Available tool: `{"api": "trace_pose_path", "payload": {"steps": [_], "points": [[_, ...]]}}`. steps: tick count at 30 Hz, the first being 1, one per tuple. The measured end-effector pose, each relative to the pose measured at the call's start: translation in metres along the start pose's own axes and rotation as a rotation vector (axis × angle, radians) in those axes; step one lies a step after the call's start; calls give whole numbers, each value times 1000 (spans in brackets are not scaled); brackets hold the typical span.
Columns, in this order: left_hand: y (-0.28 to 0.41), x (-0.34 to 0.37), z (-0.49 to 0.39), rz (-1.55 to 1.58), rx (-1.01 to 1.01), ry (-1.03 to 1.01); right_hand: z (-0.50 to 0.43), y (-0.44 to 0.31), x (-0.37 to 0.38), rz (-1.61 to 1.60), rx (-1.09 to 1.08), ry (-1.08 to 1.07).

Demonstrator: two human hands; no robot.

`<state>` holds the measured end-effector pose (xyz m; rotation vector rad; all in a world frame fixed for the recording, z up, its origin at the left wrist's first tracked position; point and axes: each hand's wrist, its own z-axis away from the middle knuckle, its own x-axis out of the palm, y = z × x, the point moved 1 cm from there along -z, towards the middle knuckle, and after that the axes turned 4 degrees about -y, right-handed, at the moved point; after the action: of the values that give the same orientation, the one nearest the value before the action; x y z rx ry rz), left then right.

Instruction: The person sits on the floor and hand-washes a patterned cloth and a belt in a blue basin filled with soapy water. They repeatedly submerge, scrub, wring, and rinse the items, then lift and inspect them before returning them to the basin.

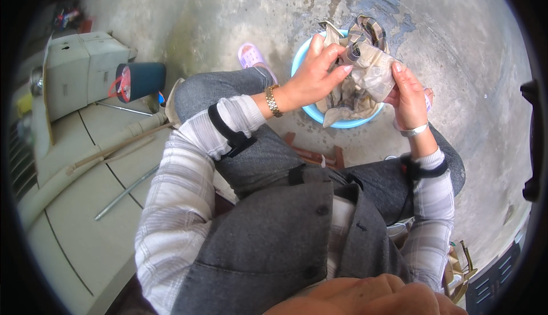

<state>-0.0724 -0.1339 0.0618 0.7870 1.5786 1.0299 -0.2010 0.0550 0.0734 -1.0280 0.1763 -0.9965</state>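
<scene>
A wet beige garment with plaid trim (371, 73) is stretched between my hands above a light blue plastic basin (298, 60). My left hand (314, 73), with a gold-toned watch at the wrist, has its thumb and fingers at the garment's plaid edge. On the opposite side, my right hand (406, 94) pinches the cloth between thumb and fingers; a silver-coloured bangle circles that wrist. More beige and plaid cloth (351, 105) is bunched in the basin, partly hidden by the held piece. A plaid fold (369, 28) rises at the basin's far side.
Wet patches (381, 4) darken the concrete floor beyond the basin. A small reddish-brown wooden stool (314, 156) shows between my legs. On the left are a dark blue bucket (147, 80), a white cabinet (70, 73), pale pipes (98, 160) and a metal rod (126, 193).
</scene>
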Motion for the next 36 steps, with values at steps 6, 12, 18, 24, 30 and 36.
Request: {"api": "trace_pose_path", "payload": {"steps": [6,12,18,24,30,36], "points": [[-13,-1,-1,-40,-22,37,3,-5,-5,-91,26,-60],[-14,-6,-7,-49,-22,98,16,-1,0,115,-272,-54],[-9,-10,-12,432,-291,72,15,-1,-5,295,-421,-97],[-11,-15,-16,544,-330,54,-9,-11,-16,188,-487,-68],[6,-26,-17,-346,148,33,-18,-21,-25,450,-664,129],[26,-18,-7,-180,237,-358,-13,-18,-7,200,-624,69]]}}
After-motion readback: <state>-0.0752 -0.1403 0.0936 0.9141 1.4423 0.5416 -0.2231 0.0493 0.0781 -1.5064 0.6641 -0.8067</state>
